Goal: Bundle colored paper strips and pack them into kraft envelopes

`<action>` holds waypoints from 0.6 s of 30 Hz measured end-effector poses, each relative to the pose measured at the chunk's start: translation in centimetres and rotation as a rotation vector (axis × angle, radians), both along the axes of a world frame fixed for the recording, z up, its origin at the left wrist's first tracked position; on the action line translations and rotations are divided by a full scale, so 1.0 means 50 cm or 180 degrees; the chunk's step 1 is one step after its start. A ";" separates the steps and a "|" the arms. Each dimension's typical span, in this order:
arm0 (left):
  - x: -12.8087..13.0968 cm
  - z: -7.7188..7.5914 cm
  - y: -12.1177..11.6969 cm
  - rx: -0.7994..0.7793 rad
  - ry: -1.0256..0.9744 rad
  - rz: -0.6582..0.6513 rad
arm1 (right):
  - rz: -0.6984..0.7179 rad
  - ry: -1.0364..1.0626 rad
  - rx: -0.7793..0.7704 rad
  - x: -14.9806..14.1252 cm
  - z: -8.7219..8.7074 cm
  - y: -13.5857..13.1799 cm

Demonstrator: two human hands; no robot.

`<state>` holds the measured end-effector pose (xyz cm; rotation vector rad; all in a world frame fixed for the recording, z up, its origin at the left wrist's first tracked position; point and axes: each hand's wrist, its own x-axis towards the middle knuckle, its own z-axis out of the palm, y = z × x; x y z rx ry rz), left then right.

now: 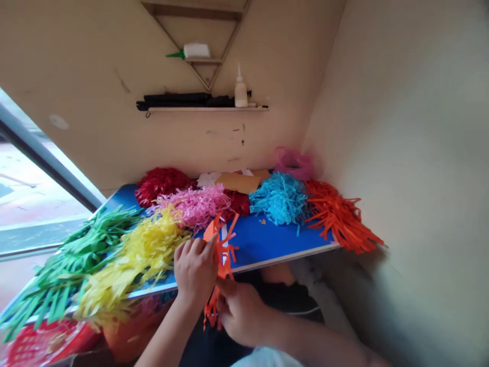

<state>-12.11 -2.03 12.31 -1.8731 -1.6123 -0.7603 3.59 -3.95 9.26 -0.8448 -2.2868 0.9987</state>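
Note:
My left hand (194, 270) pinches the top of a fringed piece of orange paper (223, 260), and my right hand (240, 313) grips its lower strips. The cut strips hang below the hands. Just left of my left hand lies a pile of yellow paper fringe (145, 255). Beyond the hands are heaps of pink (194, 206), blue (278, 199) and orange (338, 216) paper strips. Green strips (69, 265) and red strips (160, 186) also lie on the blue tabletop (260, 242).
A sheet of brown card (239, 182) and a pink bundle (294, 164) sit at the back of the table, against the wall. A wall shelf (208, 108) holds a white glue bottle (240, 93). A red basket (38, 344) sits below the front left edge, beside a window (30, 188).

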 end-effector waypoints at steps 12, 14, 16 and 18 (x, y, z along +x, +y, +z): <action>-0.104 -0.024 -0.019 0.0129 0.0205 0.0199 | 0.0554 0.2060 -0.1466 -0.157 -0.033 0.091; -0.101 -0.052 -0.005 0.0077 0.0074 0.0029 | 0.0824 0.2658 -0.2176 -0.167 -0.039 0.115; -0.091 -0.078 0.014 -0.0021 0.0027 -0.0109 | 0.0612 0.3203 -0.2584 -0.170 -0.048 0.144; -0.070 -0.108 0.036 -0.0153 0.0071 -0.0226 | 0.0259 0.3480 -0.2808 -0.146 -0.060 0.173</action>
